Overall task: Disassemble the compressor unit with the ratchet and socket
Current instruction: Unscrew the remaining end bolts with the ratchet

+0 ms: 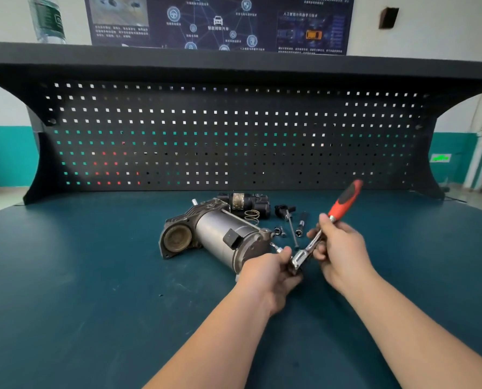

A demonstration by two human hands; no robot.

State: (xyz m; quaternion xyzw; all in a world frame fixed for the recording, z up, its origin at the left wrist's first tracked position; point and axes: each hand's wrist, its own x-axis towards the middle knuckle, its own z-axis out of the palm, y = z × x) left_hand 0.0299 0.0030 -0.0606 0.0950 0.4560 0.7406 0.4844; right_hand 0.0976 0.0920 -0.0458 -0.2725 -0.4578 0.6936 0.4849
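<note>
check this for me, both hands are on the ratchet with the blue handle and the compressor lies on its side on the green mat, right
Not quite: the ratchet handle is red and black, not blue, as the head view shows. The rest stands: the left hand holds its head end, the right hand grips the shaft, and the compressor lies on its side on the green mat.

A dark teal worktop [94,276] stretches ahead, a black pegboard [234,136] stands at its back under a black shelf [234,66], a plastic bottle [47,19] sits up there at left, and a dark poster [220,22] hangs on the wall.
</note>
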